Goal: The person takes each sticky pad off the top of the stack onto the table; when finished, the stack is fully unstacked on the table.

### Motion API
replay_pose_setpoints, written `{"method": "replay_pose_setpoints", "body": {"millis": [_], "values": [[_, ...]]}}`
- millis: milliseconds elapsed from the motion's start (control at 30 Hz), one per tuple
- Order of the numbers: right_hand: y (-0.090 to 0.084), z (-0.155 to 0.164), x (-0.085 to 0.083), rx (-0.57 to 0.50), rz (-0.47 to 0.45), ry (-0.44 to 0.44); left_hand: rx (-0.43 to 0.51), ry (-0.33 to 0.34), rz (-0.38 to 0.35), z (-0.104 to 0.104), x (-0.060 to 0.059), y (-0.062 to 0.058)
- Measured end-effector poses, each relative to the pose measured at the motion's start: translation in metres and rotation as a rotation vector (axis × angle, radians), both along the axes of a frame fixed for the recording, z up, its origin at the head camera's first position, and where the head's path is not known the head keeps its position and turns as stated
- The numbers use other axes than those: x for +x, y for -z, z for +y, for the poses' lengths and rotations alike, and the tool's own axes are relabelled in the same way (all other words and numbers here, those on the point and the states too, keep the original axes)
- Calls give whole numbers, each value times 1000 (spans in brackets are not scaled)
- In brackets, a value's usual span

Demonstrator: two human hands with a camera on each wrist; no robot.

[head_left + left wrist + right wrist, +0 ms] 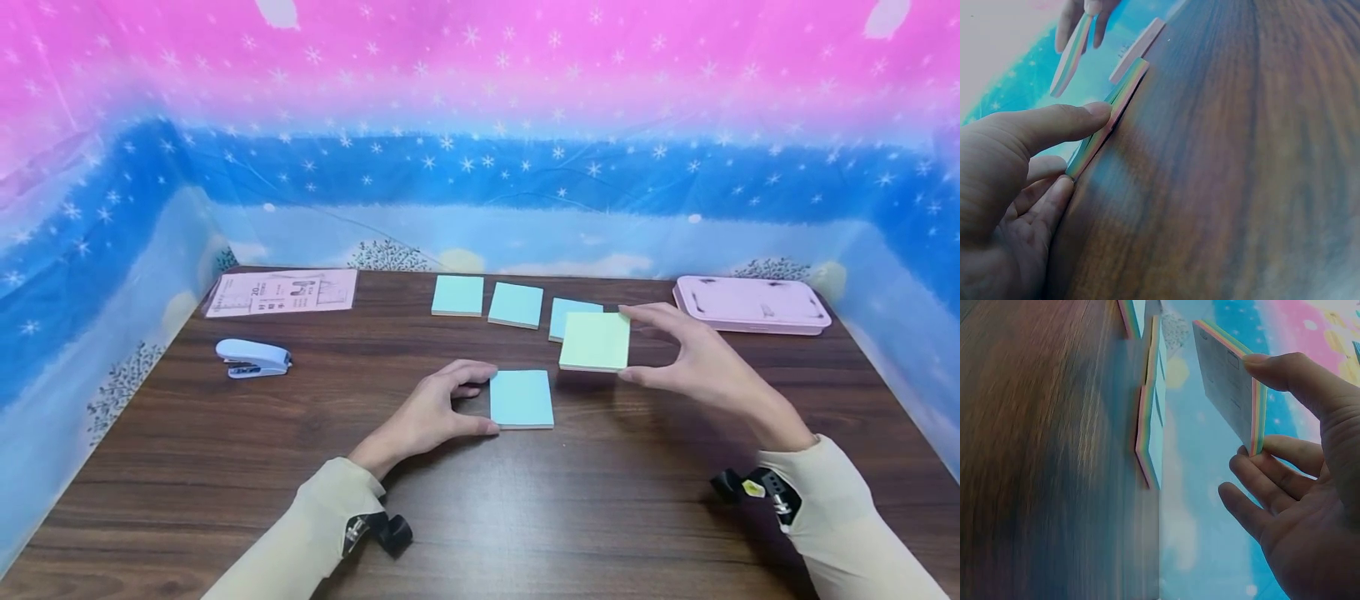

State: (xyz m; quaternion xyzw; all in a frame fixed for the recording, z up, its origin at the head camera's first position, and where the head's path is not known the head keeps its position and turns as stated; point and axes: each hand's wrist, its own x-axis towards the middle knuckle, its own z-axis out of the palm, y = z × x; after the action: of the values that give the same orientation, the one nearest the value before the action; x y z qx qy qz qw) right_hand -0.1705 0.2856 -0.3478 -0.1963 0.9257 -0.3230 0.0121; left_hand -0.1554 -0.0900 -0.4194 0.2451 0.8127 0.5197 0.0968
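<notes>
My right hand (705,358) pinches a sticky note pad with a yellow-green top (595,342) by its right side, thumb at the near corner and fingers at the far one. It is lifted off the table; its grey printed underside (1225,387) and rainbow-layered edge face the right wrist camera. On the tabletop, my left hand (431,408) grips a light blue-topped sticky note pad (521,400) at its left side, between thumb and fingers. Coloured layers also show along this pad's edge (1124,94) in the left wrist view.
Three blue-green sticky note pads stand in a row behind: left (457,296), middle (515,306) and right (566,315), the last partly covered by the raised pad. A white stapler (253,358), a pink printed sheet (283,292) and a pink case (753,302) lie around the wooden table (480,525).
</notes>
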Motion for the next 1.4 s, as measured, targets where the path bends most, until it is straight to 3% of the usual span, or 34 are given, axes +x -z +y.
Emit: {"method": "replay_pose_setpoints", "body": {"millis": [667, 1133, 1400], "values": [[7, 40, 6, 42, -20, 90, -22, -6, -15, 2, -2, 2], [20, 57, 4, 7, -45, 91, -24, -4, -13, 1, -1, 2], [24, 60, 2, 55, -68, 102, -18, -2, -2, -1, -1, 2]]}}
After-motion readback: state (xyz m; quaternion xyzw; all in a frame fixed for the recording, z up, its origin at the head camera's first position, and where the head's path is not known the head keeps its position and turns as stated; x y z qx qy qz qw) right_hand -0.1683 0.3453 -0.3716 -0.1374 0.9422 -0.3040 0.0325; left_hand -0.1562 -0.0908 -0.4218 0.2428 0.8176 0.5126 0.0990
